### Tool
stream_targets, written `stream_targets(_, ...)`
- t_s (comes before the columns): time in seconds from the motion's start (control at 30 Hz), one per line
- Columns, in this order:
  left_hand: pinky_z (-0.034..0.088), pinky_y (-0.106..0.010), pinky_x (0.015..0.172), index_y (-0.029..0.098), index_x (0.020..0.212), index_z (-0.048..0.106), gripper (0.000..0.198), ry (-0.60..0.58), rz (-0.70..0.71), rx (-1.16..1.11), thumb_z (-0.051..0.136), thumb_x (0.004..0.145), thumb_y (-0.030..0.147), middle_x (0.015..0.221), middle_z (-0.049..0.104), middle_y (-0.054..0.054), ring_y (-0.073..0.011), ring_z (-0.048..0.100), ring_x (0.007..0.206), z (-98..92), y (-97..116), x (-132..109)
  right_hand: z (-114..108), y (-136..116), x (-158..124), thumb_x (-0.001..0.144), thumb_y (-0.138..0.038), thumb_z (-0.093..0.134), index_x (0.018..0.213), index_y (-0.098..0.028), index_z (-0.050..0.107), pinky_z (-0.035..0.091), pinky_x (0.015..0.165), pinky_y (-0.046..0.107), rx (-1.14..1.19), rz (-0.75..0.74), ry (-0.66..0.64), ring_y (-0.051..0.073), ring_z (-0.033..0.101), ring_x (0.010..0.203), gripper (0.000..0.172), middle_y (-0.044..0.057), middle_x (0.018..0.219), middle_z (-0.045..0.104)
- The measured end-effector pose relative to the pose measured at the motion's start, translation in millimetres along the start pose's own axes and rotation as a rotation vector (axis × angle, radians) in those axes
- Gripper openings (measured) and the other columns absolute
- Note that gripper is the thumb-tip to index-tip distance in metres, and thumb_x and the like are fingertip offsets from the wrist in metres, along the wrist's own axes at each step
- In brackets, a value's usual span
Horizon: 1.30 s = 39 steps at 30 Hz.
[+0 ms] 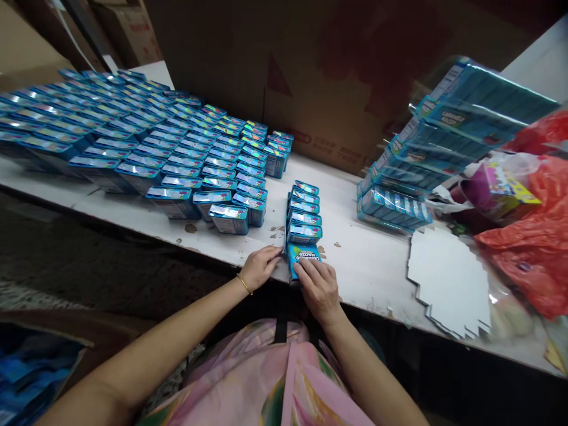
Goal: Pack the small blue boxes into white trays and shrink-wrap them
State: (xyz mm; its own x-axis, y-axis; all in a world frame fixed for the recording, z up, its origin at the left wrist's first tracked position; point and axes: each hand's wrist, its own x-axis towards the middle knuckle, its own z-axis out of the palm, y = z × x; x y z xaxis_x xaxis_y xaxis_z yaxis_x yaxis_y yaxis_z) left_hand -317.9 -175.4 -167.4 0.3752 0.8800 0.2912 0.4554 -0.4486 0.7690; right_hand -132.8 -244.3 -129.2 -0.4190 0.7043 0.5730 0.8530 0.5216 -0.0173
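A short row of upright blue boxes (304,207) stands on the white table in front of me. At its near end a blue box (303,254) lies tilted with its printed face up. My right hand (318,287) has its fingers over the near part of that box and grips it. My left hand (262,265) is just left of the row, fingertips together at the row's near left edge; what they pinch, if anything, is too small to make out. Many more blue boxes (177,160) stand packed in rows on the left.
Wrapped packs of blue boxes (444,130) are stacked at the right. Beside them lie a pile of white sheets (448,278) and red plastic bags (528,236). A large cardboard carton (319,100) rises behind the table. An open box of blue items (31,367) is at lower left.
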Motion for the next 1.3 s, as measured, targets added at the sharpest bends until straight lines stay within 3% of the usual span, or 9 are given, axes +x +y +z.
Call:
stream_targets(0.17, 0.046, -0.028, 0.082, 0.017, 0.112, 0.053, 0.032, 0.167, -0.068, -0.064, 0.043, 0.083, 0.026, 0.107, 0.055, -0.008, -0.0156, 0.056, 0.092, -6.0, 5, 19, -27, 6, 36, 0.082, -0.018, 0.048, 0.113, -0.019, 0.050, 0.035, 0.082, 0.033, 0.008, 0.033, -0.295, 0.019, 0.049, 0.100, 0.032, 0.008, 0.110, 0.058)
stream_targets(0.27, 0.046, -0.027, 0.081, 0.017, 0.118, 0.048, 0.036, 0.175, -0.095, -0.108, 0.041, 0.084, 0.029, 0.109, 0.053, -0.007, -0.0136, 0.056, 0.087, -11.7, 12, 36, -37, 10, 56, 0.078, -0.022, 0.052, 0.109, -0.020, 0.051, 0.036, 0.074, 0.033, -0.005, 0.066, -0.423, 0.021, 0.050, 0.091, 0.031, 0.008, 0.102, 0.058)
stream_targets(0.4, 0.047, -0.027, 0.077, 0.017, 0.116, 0.049, 0.036, 0.135, -0.101, -0.126, 0.043, 0.083, 0.029, 0.104, 0.054, -0.007, -0.0126, 0.055, 0.081, -10.2, 18, 49, -36, 21, 77, 0.078, -0.030, 0.053, 0.104, -0.022, 0.050, 0.036, 0.069, 0.032, -0.046, 0.074, -0.515, 0.021, 0.050, 0.086, 0.028, 0.006, 0.098, 0.057)
stream_targets(0.5, 0.048, -0.028, 0.075, 0.017, 0.117, 0.047, 0.039, 0.222, -0.120, -0.109, 0.045, 0.081, 0.030, 0.102, 0.051, -0.007, -0.0115, 0.053, 0.075, -8.4, 19, 59, -32, 27, 87, 0.078, -0.035, 0.053, 0.107, -0.021, 0.049, 0.037, 0.070, 0.032, -0.076, 0.057, -0.594, 0.022, 0.049, 0.088, 0.033, 0.007, 0.101, 0.055)
stream_targets(0.7, 0.048, -0.031, 0.076, 0.016, 0.116, 0.048, 0.040, 0.299, -0.160, -0.142, 0.043, 0.082, 0.037, 0.098, 0.051, -0.007, -0.0115, 0.053, 0.072, -14.5, 18, 76, -34, 25, 83, 0.080, -0.051, 0.044, 0.135, -0.018, 0.025, 0.032, 0.086, 0.042, -0.159, 0.022, -0.474, 0.029, 0.041, 0.108, 0.067, 0.015, 0.124, 0.044)
stream_targets(0.83, 0.042, -0.036, 0.090, 0.016, 0.127, 0.041, 0.051, 0.226, -0.202, -0.216, 0.037, 0.084, 0.045, 0.120, 0.047, -0.013, -0.0188, 0.052, 0.099, -13.0, 16, 76, -22, 39, 95, 0.077, -0.063, 0.037, 0.138, -0.027, 0.018, 0.018, 0.099, 0.048, -0.133, -0.029, -0.440, 0.032, 0.020, 0.127, 0.073, 0.008, 0.142, 0.023)
stream_targets(1.0, 0.025, -0.037, 0.105, 0.019, 0.132, 0.034, 0.061, 0.184, -0.342, -0.398, 0.030, 0.083, 0.055, 0.140, 0.031, -0.009, -0.0213, 0.029, 0.127, -2.8, 13, 80, 7, 53, 123, 0.071, -0.072, 0.035, 0.139, -0.022, 0.017, 0.014, 0.102, 0.050, -0.046, -0.042, -0.540, 0.032, 0.014, 0.130, 0.085, 0.010, 0.144, 0.020)
stream_targets(1.23, 0.027, -0.040, 0.103, 0.024, 0.134, 0.028, 0.065, 0.153, -0.467, -0.644, 0.029, 0.081, 0.061, 0.144, 0.022, -0.006, -0.0218, 0.026, 0.129, -7.7, 11, 77, -5, 73, 122, 0.073, -0.072, 0.031, 0.138, -0.020, 0.017, 0.012, 0.103, 0.050, 0.086, -0.114, -0.579, 0.028, 0.010, 0.133, 0.084, 0.009, 0.144, 0.018)
stream_targets(1.3, 0.029, -0.041, 0.102, 0.025, 0.134, 0.029, 0.064, 0.171, -0.470, -0.671, 0.031, 0.080, 0.060, 0.143, 0.024, -0.007, -0.0225, 0.027, 0.129, -11.4, 10, 71, -6, 79, 132, 0.078, -0.067, 0.029, 0.139, -0.019, 0.016, 0.014, 0.103, 0.049, 0.091, -0.048, -0.523, 0.026, 0.007, 0.133, 0.078, 0.009, 0.145, 0.014)
